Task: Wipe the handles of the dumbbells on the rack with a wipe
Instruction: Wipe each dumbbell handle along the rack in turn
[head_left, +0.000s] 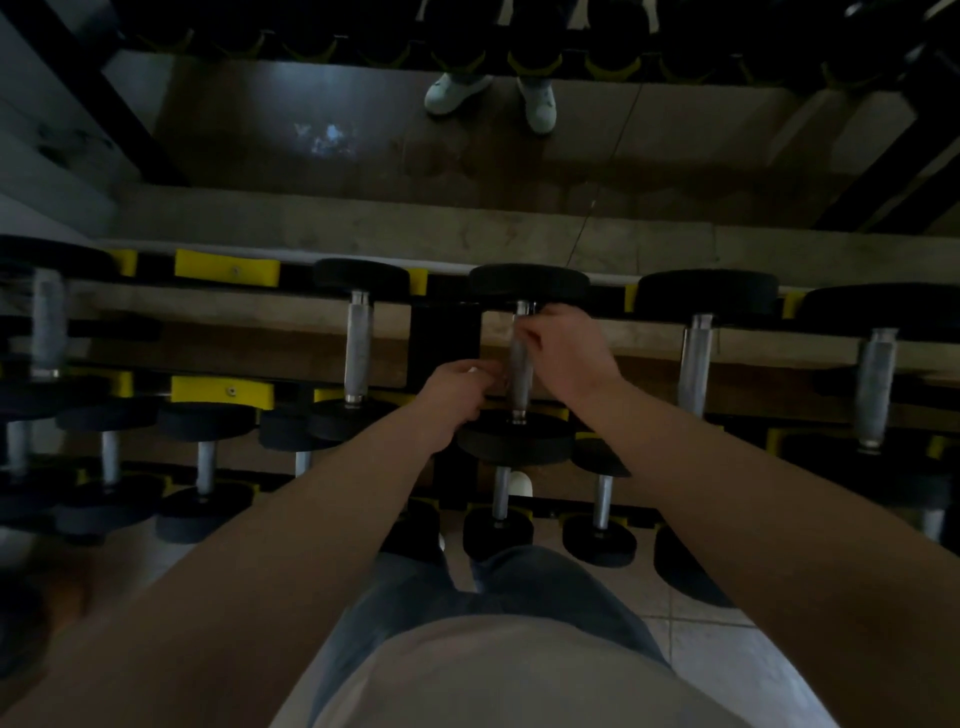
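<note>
Dim light falls on a dumbbell rack (223, 391) with yellow cradles, standing against a mirror that reflects a pair of pale shoes (488, 98). On the upper row, the right hand (563, 349) is curled around the far end of the middle dumbbell's handle (518, 371), while the left hand (457, 391) sits just beside the handle's near half, fingers pinched on a small white scrap, apparently the wipe (474, 370). Neighbouring dumbbells (358, 353) rest untouched on either side, with smaller ones on the lower row.

Wipe (474, 370) mostly hidden in left hand (453, 395); far-left dumbbell (47, 322) blurred, edge-cut
</note>
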